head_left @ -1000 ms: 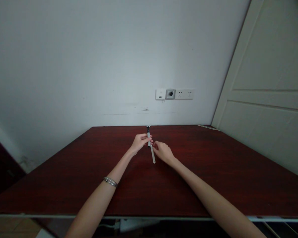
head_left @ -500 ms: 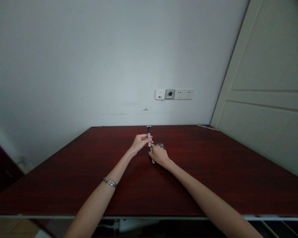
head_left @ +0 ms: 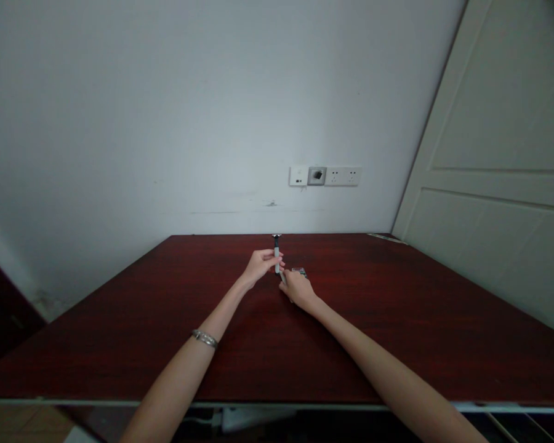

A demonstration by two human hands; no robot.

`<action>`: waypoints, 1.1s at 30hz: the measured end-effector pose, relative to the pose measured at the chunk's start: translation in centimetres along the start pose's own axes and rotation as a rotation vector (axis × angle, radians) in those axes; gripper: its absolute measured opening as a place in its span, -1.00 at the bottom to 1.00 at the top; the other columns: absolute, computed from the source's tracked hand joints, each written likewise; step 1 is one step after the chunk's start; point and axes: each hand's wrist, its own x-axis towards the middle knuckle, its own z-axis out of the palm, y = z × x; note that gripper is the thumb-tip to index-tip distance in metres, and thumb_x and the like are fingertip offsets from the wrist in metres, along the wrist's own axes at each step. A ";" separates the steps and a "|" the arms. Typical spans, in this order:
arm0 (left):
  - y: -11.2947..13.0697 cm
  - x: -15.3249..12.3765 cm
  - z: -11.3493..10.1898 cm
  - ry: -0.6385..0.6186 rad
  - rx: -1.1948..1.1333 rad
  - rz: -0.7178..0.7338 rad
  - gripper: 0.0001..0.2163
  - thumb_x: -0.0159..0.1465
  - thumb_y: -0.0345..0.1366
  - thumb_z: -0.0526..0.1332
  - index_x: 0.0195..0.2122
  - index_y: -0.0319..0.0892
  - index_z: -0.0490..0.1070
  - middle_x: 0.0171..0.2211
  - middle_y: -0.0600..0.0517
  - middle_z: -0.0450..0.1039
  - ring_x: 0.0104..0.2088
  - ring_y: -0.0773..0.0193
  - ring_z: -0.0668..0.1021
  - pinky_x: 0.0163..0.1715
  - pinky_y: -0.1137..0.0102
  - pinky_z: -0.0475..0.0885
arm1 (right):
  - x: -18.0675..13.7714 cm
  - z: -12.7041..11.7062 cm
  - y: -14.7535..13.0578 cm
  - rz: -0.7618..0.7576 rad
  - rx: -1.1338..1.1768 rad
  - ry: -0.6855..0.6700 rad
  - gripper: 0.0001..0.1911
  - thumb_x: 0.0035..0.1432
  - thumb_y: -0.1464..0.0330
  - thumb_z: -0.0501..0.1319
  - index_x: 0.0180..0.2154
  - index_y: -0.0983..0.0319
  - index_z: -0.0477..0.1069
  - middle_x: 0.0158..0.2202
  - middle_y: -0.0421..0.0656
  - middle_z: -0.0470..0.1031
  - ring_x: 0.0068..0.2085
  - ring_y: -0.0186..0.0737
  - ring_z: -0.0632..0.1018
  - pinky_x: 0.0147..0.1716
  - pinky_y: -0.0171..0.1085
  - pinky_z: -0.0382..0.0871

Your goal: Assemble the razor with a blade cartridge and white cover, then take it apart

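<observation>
Head view: my left hand (head_left: 257,266) has its thumb and fingers pinched around the pale handle of what looks like a razor (head_left: 277,253). The razor stands up between my fingers, with its black neck and shiny wide head pointing away from me, near the back edge of the table (head_left: 397,326). My right hand (head_left: 299,289) is just below it, curled over with its back to me. It is bent around a thin, pale strip (head_left: 283,277), and most of that strip is under my fingers. I can't tell how tightly they squeeze it. The top end of the strip is close to the bottom of the handle, but I can't tell if they touch. A small, dark, patterned thing (head_left: 300,271) peeks out just past my right knuckles; I can't tell if I'm holding it. A silvery bracelet (head_left: 205,338) goes around my left arm.
</observation>
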 end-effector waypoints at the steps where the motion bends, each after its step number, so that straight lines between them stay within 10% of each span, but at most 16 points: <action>1: 0.0 0.0 0.0 -0.001 0.002 0.000 -0.69 0.03 -0.24 0.30 -0.26 -0.35 0.41 -0.45 -0.09 0.51 -0.48 0.27 0.54 -0.44 0.39 0.42 | 0.0 -0.2 0.1 0.001 0.011 0.009 -0.74 0.12 0.38 0.04 -0.17 0.31 0.36 -0.22 0.09 0.48 -0.18 -0.06 0.51 -0.29 -0.26 0.28; 17: -1.1 0.0 -0.4 0.012 0.118 -0.050 -0.77 0.05 -0.33 0.29 -0.28 -0.33 0.43 -0.45 -0.11 0.52 -0.47 0.24 0.56 -0.43 0.38 0.42 | 2.2 -4.3 5.9 -0.180 0.475 0.380 -0.62 0.09 0.34 0.10 -0.04 0.31 0.38 -0.35 -0.11 0.51 -0.34 -0.24 0.48 -0.28 -0.31 0.31; 33: -2.6 0.8 -1.2 0.006 0.256 0.127 -0.75 -0.01 -0.29 0.29 -0.33 -0.35 0.49 -0.44 -0.10 0.54 -0.39 0.18 0.56 -0.31 0.32 0.42 | 1.6 -5.8 8.4 -0.550 0.184 0.782 -0.53 0.16 0.54 -0.02 0.04 0.07 0.32 -0.21 -0.13 0.45 -0.26 -0.22 0.40 -0.21 -0.24 0.30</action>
